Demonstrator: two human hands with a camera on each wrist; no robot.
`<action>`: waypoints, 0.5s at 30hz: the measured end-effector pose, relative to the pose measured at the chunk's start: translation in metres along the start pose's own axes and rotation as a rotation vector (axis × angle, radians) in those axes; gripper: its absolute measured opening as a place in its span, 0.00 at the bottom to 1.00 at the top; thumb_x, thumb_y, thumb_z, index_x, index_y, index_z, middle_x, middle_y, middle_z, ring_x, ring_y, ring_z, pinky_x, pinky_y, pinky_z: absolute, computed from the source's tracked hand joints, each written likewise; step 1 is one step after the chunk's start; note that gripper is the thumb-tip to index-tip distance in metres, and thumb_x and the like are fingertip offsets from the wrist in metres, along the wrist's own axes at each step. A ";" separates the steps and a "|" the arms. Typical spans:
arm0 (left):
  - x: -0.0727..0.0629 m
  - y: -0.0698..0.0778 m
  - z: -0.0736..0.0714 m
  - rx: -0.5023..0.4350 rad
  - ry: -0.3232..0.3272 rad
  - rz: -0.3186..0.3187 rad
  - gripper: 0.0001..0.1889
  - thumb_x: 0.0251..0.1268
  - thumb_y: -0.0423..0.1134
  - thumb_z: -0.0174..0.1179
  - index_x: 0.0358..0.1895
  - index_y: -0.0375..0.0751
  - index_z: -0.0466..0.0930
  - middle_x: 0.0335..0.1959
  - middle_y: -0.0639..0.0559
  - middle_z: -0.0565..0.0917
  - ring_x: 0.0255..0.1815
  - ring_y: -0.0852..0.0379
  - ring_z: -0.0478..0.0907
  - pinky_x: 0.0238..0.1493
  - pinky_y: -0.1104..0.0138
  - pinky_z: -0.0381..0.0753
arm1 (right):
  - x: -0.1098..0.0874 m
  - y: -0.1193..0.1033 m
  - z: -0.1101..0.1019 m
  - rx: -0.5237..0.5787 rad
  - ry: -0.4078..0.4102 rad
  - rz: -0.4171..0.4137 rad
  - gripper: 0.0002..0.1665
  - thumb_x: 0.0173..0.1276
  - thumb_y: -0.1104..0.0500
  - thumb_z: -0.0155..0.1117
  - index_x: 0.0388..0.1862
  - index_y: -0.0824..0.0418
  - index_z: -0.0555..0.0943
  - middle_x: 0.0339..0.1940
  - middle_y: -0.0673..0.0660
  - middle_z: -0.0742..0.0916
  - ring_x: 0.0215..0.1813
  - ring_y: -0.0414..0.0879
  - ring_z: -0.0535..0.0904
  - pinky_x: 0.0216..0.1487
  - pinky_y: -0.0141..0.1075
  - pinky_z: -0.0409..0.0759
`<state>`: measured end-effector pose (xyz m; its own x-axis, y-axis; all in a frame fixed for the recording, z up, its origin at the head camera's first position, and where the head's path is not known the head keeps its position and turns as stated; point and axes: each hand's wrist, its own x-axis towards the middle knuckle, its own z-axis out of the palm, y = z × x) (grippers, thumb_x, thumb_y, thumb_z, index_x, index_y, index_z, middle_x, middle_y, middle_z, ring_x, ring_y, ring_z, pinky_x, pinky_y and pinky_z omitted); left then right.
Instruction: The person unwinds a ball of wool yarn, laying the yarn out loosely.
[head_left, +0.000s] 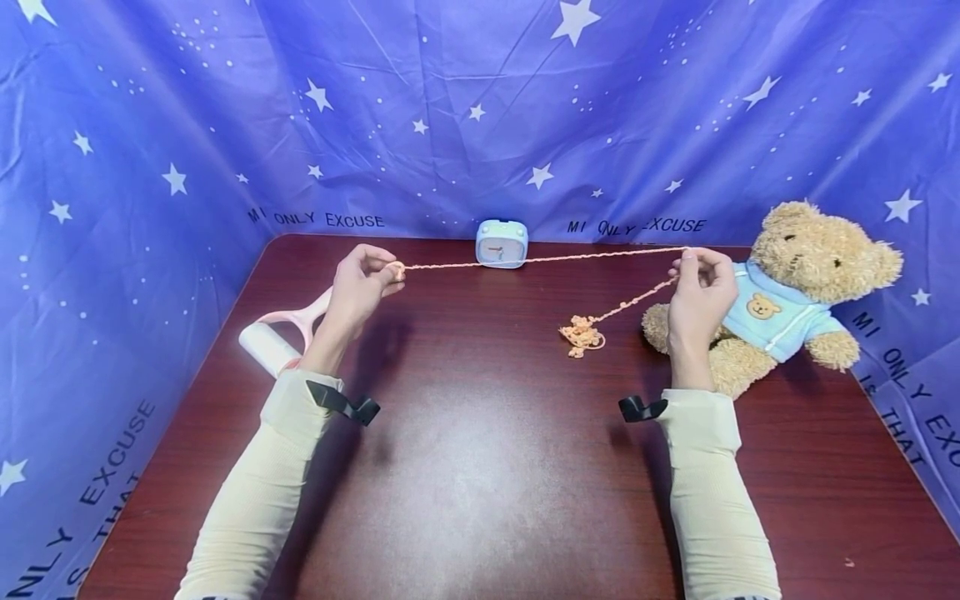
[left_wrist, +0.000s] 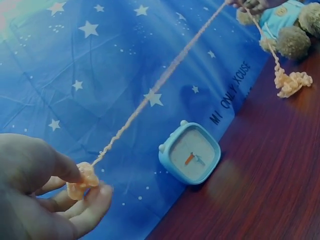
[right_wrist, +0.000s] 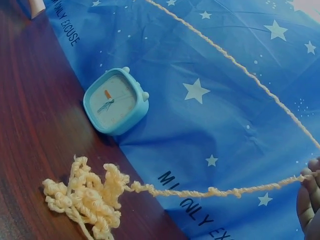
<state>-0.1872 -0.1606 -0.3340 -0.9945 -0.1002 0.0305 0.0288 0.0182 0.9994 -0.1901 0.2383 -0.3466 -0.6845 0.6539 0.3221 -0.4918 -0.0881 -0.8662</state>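
A peach-orange twisted yarn cord (head_left: 585,255) stretches nearly straight between both hands above the table. My left hand (head_left: 362,286) pinches one end, where a small knotted bunch (left_wrist: 83,181) shows between thumb and fingers in the left wrist view. At the other side my right hand (head_left: 702,292) pinches the cord between thumb and fingertips. From there the cord slopes down to a crumpled heap of the same yarn (right_wrist: 90,197) on the table. Only a few fingertips of the right hand appear in the right wrist view.
A light-blue alarm clock (head_left: 502,243) stands at the table's back edge, behind the cord. A teddy bear (head_left: 795,292) in a blue sweater sits beside the right hand. Near the left forearm lies a lint roller (head_left: 268,348) with a pink handle. Blue star-printed cloth (head_left: 450,108) surrounds the table.
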 end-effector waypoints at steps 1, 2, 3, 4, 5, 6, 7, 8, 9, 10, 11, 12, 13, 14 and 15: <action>0.000 0.000 0.000 -0.014 0.007 -0.005 0.06 0.64 0.23 0.55 0.41 0.32 0.70 0.33 0.49 0.77 0.29 0.65 0.81 0.41 0.71 0.86 | -0.003 -0.003 0.000 -0.022 -0.017 -0.004 0.04 0.64 0.70 0.61 0.32 0.64 0.81 0.24 0.55 0.82 0.25 0.43 0.77 0.32 0.28 0.80; 0.000 0.001 0.001 -0.016 0.014 -0.007 0.06 0.64 0.23 0.55 0.41 0.33 0.70 0.33 0.49 0.77 0.29 0.64 0.81 0.41 0.69 0.86 | -0.006 -0.006 0.001 -0.058 -0.037 -0.007 0.04 0.65 0.70 0.61 0.32 0.64 0.81 0.23 0.54 0.82 0.25 0.42 0.77 0.32 0.28 0.79; 0.000 0.001 0.001 -0.010 0.020 -0.007 0.06 0.64 0.24 0.56 0.41 0.32 0.71 0.32 0.49 0.77 0.29 0.64 0.81 0.43 0.68 0.86 | -0.008 -0.008 0.001 -0.096 -0.056 -0.008 0.04 0.65 0.69 0.61 0.32 0.63 0.81 0.23 0.53 0.82 0.25 0.42 0.77 0.31 0.28 0.78; 0.000 0.002 0.001 0.006 0.026 -0.004 0.05 0.64 0.25 0.56 0.41 0.32 0.71 0.32 0.50 0.77 0.29 0.64 0.81 0.43 0.69 0.86 | -0.010 -0.008 0.001 -0.135 -0.078 -0.010 0.04 0.65 0.69 0.60 0.32 0.63 0.81 0.23 0.52 0.83 0.26 0.41 0.77 0.31 0.27 0.77; 0.000 0.002 0.002 0.026 0.033 0.003 0.05 0.64 0.25 0.57 0.41 0.32 0.72 0.31 0.51 0.78 0.29 0.64 0.81 0.43 0.70 0.86 | -0.011 -0.007 0.000 -0.177 -0.100 -0.011 0.04 0.66 0.68 0.61 0.32 0.62 0.81 0.24 0.51 0.83 0.26 0.40 0.77 0.31 0.27 0.76; -0.001 0.003 0.002 0.046 0.039 0.011 0.06 0.63 0.26 0.58 0.41 0.32 0.73 0.31 0.52 0.79 0.30 0.64 0.81 0.43 0.70 0.86 | -0.012 -0.005 0.000 -0.219 -0.121 -0.012 0.03 0.66 0.66 0.61 0.33 0.61 0.81 0.24 0.49 0.83 0.26 0.40 0.76 0.30 0.26 0.74; -0.001 0.003 0.002 0.066 0.044 0.015 0.05 0.63 0.27 0.59 0.41 0.32 0.74 0.30 0.53 0.79 0.30 0.64 0.80 0.44 0.71 0.85 | -0.012 -0.002 -0.001 -0.273 -0.140 -0.006 0.03 0.66 0.65 0.62 0.33 0.60 0.82 0.24 0.47 0.83 0.27 0.39 0.77 0.29 0.25 0.73; -0.001 0.003 0.002 0.083 0.048 0.018 0.05 0.63 0.27 0.60 0.40 0.33 0.75 0.30 0.54 0.79 0.31 0.64 0.80 0.44 0.71 0.85 | -0.012 0.003 -0.003 -0.337 -0.165 0.002 0.02 0.66 0.63 0.62 0.34 0.59 0.82 0.24 0.45 0.82 0.27 0.39 0.77 0.29 0.24 0.72; -0.001 0.003 0.002 0.092 0.053 0.021 0.05 0.62 0.27 0.60 0.40 0.33 0.76 0.29 0.55 0.80 0.31 0.65 0.80 0.43 0.72 0.85 | -0.011 0.008 -0.004 -0.396 -0.194 0.011 0.03 0.67 0.62 0.62 0.35 0.59 0.82 0.24 0.43 0.82 0.27 0.37 0.77 0.28 0.23 0.72; -0.001 0.003 0.002 0.095 0.052 0.023 0.05 0.62 0.28 0.61 0.39 0.34 0.76 0.29 0.56 0.81 0.31 0.65 0.81 0.43 0.73 0.85 | -0.012 0.013 -0.005 -0.456 -0.228 0.019 0.04 0.67 0.60 0.63 0.36 0.60 0.82 0.24 0.41 0.82 0.27 0.36 0.76 0.29 0.23 0.72; 0.000 0.003 0.002 0.093 0.048 0.026 0.05 0.62 0.28 0.61 0.39 0.33 0.77 0.29 0.56 0.81 0.31 0.65 0.81 0.43 0.72 0.85 | -0.014 0.015 -0.006 -0.518 -0.268 0.029 0.05 0.67 0.59 0.63 0.37 0.60 0.83 0.24 0.40 0.82 0.27 0.35 0.76 0.29 0.23 0.72; 0.000 0.003 0.002 0.089 0.045 0.027 0.05 0.62 0.28 0.61 0.39 0.34 0.77 0.29 0.56 0.81 0.31 0.65 0.81 0.44 0.70 0.85 | -0.016 0.018 -0.006 -0.586 -0.314 0.039 0.07 0.67 0.58 0.63 0.39 0.60 0.83 0.25 0.40 0.82 0.28 0.34 0.76 0.29 0.23 0.71; 0.000 0.002 0.002 0.088 0.040 0.028 0.05 0.62 0.28 0.61 0.39 0.34 0.78 0.29 0.56 0.82 0.31 0.64 0.81 0.45 0.68 0.85 | -0.018 0.021 -0.006 -0.652 -0.363 0.047 0.08 0.67 0.57 0.63 0.40 0.60 0.83 0.25 0.41 0.83 0.28 0.34 0.76 0.30 0.23 0.71; 0.000 0.002 0.003 0.085 0.032 0.029 0.05 0.61 0.28 0.62 0.39 0.33 0.78 0.29 0.56 0.82 0.32 0.64 0.82 0.46 0.68 0.85 | -0.021 0.024 -0.007 -0.709 -0.420 0.047 0.10 0.68 0.56 0.62 0.42 0.61 0.82 0.26 0.44 0.84 0.28 0.33 0.75 0.31 0.23 0.72; 0.000 0.002 0.003 0.081 0.023 0.032 0.05 0.61 0.28 0.62 0.40 0.33 0.78 0.29 0.56 0.83 0.32 0.64 0.82 0.47 0.66 0.85 | -0.023 0.028 -0.008 -0.756 -0.474 0.048 0.11 0.68 0.56 0.62 0.43 0.62 0.82 0.28 0.47 0.85 0.29 0.32 0.75 0.32 0.23 0.72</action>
<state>-0.1877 -0.1575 -0.3324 -0.9906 -0.1211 0.0635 0.0512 0.1023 0.9934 -0.1841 0.2264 -0.3814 -0.9282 0.2682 0.2578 -0.0855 0.5207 -0.8495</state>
